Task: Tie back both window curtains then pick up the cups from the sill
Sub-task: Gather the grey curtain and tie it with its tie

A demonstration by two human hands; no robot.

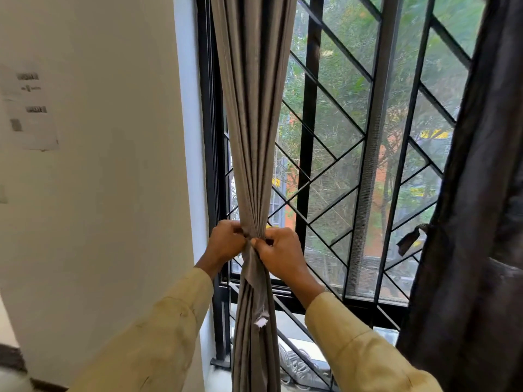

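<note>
The left curtain (252,114), grey-brown and gathered into a tight bundle, hangs in front of the window's left edge. A tie strip (256,274) of the same cloth dangles below the gathered point, frayed at its end. My left hand (225,243) pinches the tie on the bundle's left side. My right hand (278,248) pinches it on the right side, both at the narrowest point. The right curtain (475,222) hangs dark at the frame's right, cinched, with a tie end (410,239) sticking out to its left. No cups are in view.
A black window frame with diagonal metal grille (339,171) fills the middle. The white wall (113,165) on the left carries taped paper sheets (29,108). Coiled cable (297,366) lies low behind the grille near the sill.
</note>
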